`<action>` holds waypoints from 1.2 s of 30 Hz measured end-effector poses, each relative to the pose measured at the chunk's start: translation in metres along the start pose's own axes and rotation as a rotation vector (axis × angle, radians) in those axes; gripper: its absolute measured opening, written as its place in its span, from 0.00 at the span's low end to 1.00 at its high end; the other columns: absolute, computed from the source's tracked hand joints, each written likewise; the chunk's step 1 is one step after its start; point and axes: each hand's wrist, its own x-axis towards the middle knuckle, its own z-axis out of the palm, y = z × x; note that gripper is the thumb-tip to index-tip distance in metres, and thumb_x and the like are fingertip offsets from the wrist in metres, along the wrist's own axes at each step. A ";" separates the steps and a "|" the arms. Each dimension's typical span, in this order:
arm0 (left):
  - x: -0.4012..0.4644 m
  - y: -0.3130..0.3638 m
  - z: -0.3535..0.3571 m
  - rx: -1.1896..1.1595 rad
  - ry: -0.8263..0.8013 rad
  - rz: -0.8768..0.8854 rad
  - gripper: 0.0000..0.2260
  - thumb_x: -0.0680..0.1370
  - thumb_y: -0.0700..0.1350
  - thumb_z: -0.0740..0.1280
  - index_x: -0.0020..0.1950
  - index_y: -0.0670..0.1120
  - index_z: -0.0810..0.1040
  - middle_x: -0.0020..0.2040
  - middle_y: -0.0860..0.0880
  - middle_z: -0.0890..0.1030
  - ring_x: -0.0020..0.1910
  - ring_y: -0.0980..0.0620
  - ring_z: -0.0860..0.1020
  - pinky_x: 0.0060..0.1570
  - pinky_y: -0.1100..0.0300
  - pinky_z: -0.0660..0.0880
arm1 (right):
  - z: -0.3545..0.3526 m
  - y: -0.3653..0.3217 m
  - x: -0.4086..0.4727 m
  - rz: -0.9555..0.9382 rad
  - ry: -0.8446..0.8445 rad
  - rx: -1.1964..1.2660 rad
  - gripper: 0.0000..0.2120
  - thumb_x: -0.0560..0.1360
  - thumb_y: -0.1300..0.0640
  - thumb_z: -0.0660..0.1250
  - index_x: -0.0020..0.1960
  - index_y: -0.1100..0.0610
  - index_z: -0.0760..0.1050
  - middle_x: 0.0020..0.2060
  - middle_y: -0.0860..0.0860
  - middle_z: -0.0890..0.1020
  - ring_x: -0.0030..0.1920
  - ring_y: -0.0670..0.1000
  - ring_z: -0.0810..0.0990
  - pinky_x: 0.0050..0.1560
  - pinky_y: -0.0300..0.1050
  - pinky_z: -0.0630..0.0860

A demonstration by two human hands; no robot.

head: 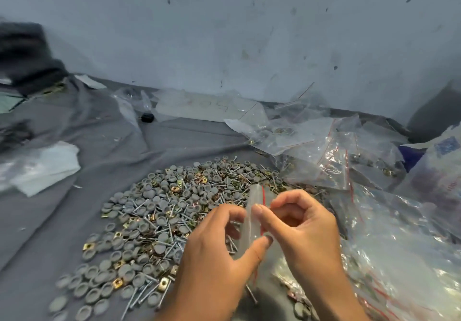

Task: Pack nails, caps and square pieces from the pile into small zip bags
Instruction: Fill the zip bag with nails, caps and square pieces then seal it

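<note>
Pile (169, 211) left of bags (374, 196)

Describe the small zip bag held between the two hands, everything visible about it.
The small zip bag is a narrow clear plastic pouch with a thin red line along its edge, the zip strip as it looks. It stands roughly upright, seen nearly edge-on, above the near right part of the pile. The left hand pinches its lower part with the thumb; the right hand pinches it higher up with thumb and curled fingers. Whether it holds anything cannot be told; its plastic is blurred.
</note>
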 end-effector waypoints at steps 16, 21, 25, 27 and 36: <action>0.009 -0.011 -0.009 -0.026 0.038 -0.100 0.06 0.77 0.46 0.71 0.45 0.58 0.77 0.40 0.61 0.82 0.38 0.61 0.82 0.38 0.66 0.78 | -0.012 0.017 -0.009 0.076 -0.077 0.073 0.15 0.58 0.48 0.80 0.38 0.50 0.77 0.26 0.50 0.77 0.30 0.50 0.76 0.33 0.39 0.73; 0.021 -0.016 -0.039 0.161 0.318 0.021 0.12 0.77 0.39 0.68 0.43 0.55 0.72 0.41 0.57 0.78 0.40 0.62 0.80 0.39 0.70 0.78 | -0.011 0.019 -0.018 -0.200 -0.110 -0.376 0.10 0.68 0.48 0.76 0.44 0.43 0.75 0.32 0.44 0.83 0.30 0.49 0.78 0.31 0.39 0.74; 0.036 -0.029 -0.080 0.229 0.607 0.032 0.10 0.78 0.36 0.69 0.51 0.51 0.80 0.50 0.52 0.81 0.41 0.63 0.77 0.41 0.76 0.74 | -0.002 0.026 -0.014 -0.195 -0.274 -0.489 0.07 0.73 0.51 0.74 0.43 0.43 0.76 0.36 0.40 0.82 0.36 0.45 0.80 0.33 0.32 0.71; 0.039 -0.035 -0.095 0.278 0.660 0.044 0.11 0.79 0.36 0.68 0.57 0.50 0.80 0.53 0.53 0.79 0.45 0.58 0.77 0.45 0.70 0.74 | 0.011 0.028 -0.001 -0.153 -0.377 -0.594 0.06 0.76 0.50 0.72 0.44 0.42 0.76 0.40 0.39 0.81 0.42 0.41 0.79 0.38 0.31 0.73; 0.035 -0.048 -0.074 0.524 0.194 -0.072 0.17 0.72 0.40 0.76 0.58 0.53 0.82 0.53 0.58 0.78 0.45 0.58 0.75 0.48 0.68 0.69 | 0.102 0.055 0.086 -0.183 -0.625 -1.089 0.16 0.82 0.55 0.62 0.69 0.47 0.74 0.67 0.47 0.75 0.68 0.52 0.72 0.71 0.52 0.69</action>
